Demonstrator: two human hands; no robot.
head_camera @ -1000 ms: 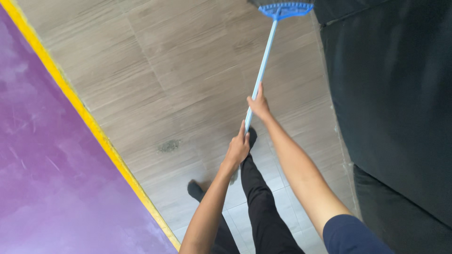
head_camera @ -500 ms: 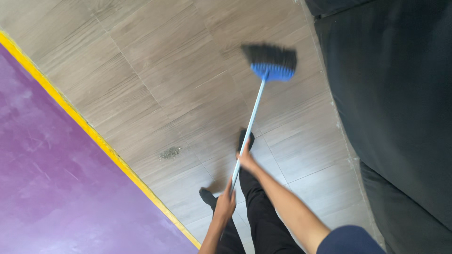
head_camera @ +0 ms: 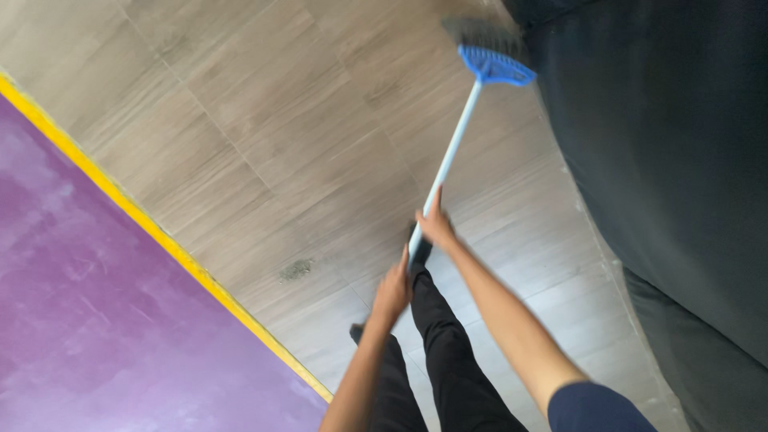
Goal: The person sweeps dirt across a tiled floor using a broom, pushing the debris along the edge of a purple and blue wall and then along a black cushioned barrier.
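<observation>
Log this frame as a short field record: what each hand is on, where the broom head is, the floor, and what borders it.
left hand: gripping the lower end of the broom handle
right hand: gripping the handle just above the left
broom: pale blue handle, blue head, dark bristles, blurred
broom head position: on the floor beside the dark sofa
floor: grey wood-look tiles, small dark patch
left border: purple mat with yellow edge
legs: dark trousers, below the hands

I see both hands, left hand (head_camera: 392, 290) and right hand (head_camera: 436, 228), gripping the blue broom (head_camera: 460, 140), its head beside the dark sofa (head_camera: 664, 160).
</observation>
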